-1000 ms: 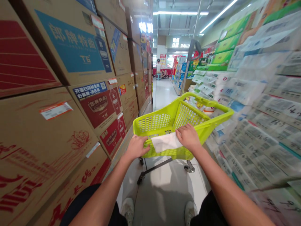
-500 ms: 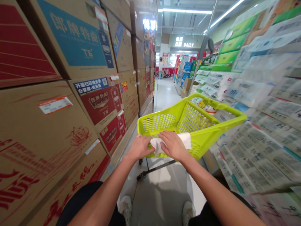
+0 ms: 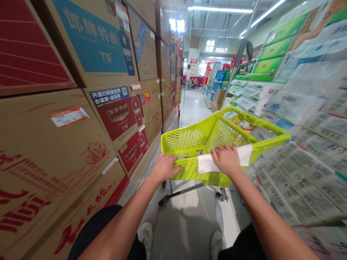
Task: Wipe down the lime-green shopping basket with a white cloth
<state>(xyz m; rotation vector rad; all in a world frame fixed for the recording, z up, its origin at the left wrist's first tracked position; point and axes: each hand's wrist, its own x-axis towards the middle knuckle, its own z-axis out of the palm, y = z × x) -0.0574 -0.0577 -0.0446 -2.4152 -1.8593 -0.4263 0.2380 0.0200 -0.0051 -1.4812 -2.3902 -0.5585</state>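
A yellow-green shopping cart (image 3: 187, 168) with a perforated plastic basket stands side-on in front of me. My left hand (image 3: 166, 167) is closed over the near left corner of its rim, thumb on the outside. Farther right along the same rim, my right hand (image 3: 227, 159) grips a white cloth (image 3: 207, 164). The cloth drapes over the rim, spreading to both sides of that hand. My right thumb lies on the outer face of the cloth, while the fingers curl over the top edge.
Stacked cardboard cartons (image 3: 114, 115) wall the left side. Packs of paper goods (image 3: 311, 144) are piled on the right, close to the cart's handle (image 3: 273, 139). A slanting pole (image 3: 238, 61) rises behind the cart. Tiled floor (image 3: 193, 108) runs down the aisle beyond.
My right hand has slid right along the rim with the white cloth, which now lies flatter. The left hand stays at the corner and no longer touches the cloth.
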